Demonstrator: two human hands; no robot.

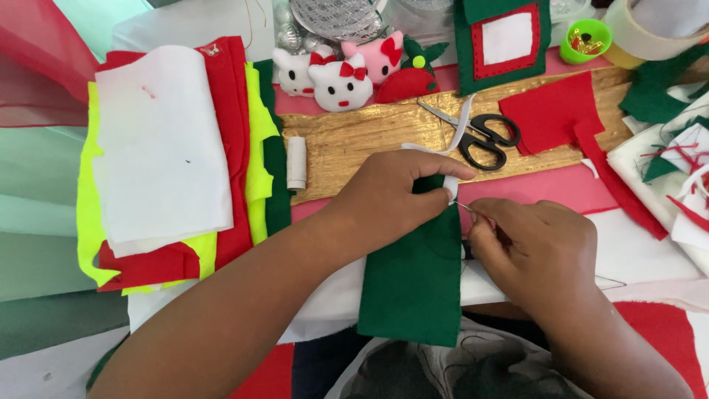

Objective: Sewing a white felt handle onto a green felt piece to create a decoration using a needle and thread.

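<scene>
My left hand (388, 193) pinches the top edge of a green felt piece (413, 284) together with a white ribbon strip (450, 185) that loops up toward the scissors. My right hand (535, 247) is closed on a thin sewing needle (467, 207), its tip at the felt's right edge beside my left fingers. The felt hangs down over the table's front edge toward my lap.
Black-handled scissors (476, 137) lie on gold fabric (354, 144). A stack of white, red and yellow felt sheets (166, 148) is at left, a white thread spool (296, 162) beside it. Cat-shaped plush heads (340, 81), red felt scraps (550, 111), a green pin cup (585, 41) and tape (639, 33) sit behind.
</scene>
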